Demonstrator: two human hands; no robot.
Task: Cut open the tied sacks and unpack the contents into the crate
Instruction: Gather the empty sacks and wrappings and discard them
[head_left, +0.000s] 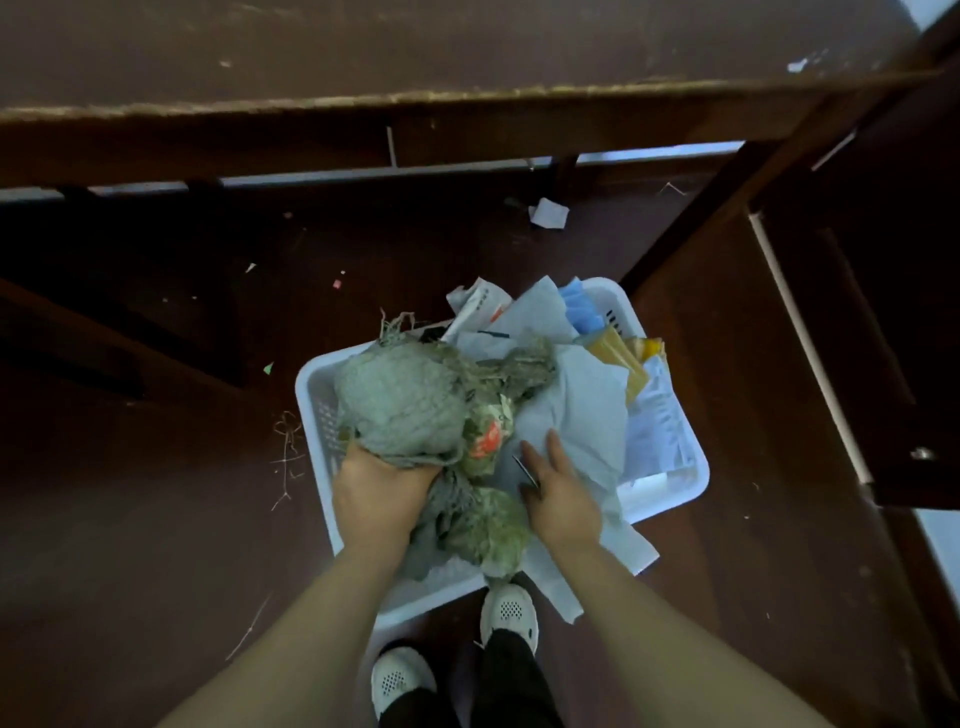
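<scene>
Woven sack (400, 405) gripped over the white crate (310, 375) on the floor (156, 519).

The grey-green sack is held at the crate's left end, its lower edge clenched in the fingers of the left hand (379, 493); a second crumpled sack (493, 525) lies at the near rim. The right hand (561, 499) is laid with fingers straight on a pale sheet (582, 415) among the papers filling the crate. A thin dark sliver (524, 470) is seen by its thumb; whether it is pinched cannot be told.
</scene>
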